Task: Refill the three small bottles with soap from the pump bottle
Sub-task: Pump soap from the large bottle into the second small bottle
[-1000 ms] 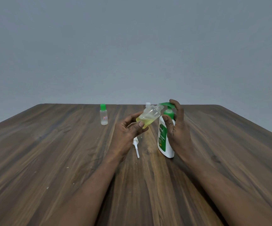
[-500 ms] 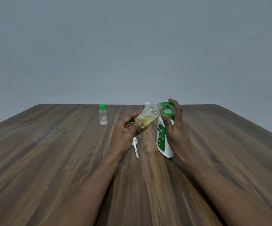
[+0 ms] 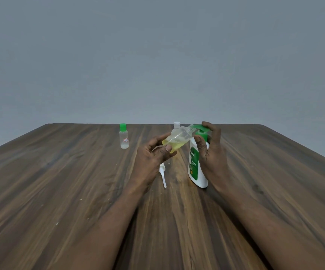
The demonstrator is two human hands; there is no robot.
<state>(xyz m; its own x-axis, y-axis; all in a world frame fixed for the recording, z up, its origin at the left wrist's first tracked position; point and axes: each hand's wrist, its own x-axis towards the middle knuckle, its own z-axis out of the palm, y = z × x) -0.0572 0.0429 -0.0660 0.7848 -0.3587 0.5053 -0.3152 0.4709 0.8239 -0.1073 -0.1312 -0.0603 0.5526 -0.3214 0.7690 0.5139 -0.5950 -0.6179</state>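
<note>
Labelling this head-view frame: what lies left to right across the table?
In order: green-capped small bottle → left hand → tilted clear bottle it holds → pump bottle → right hand gripping the pump.

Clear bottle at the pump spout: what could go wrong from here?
1. The left hand holds the clear bottle tilted, mouth at the pump head spout; slight misalignment may send soap onto the table.
2. It is part full of yellow soap; more tilt could spill it.
3. The loose white cap lies near that hand and could get knocked.
</note>
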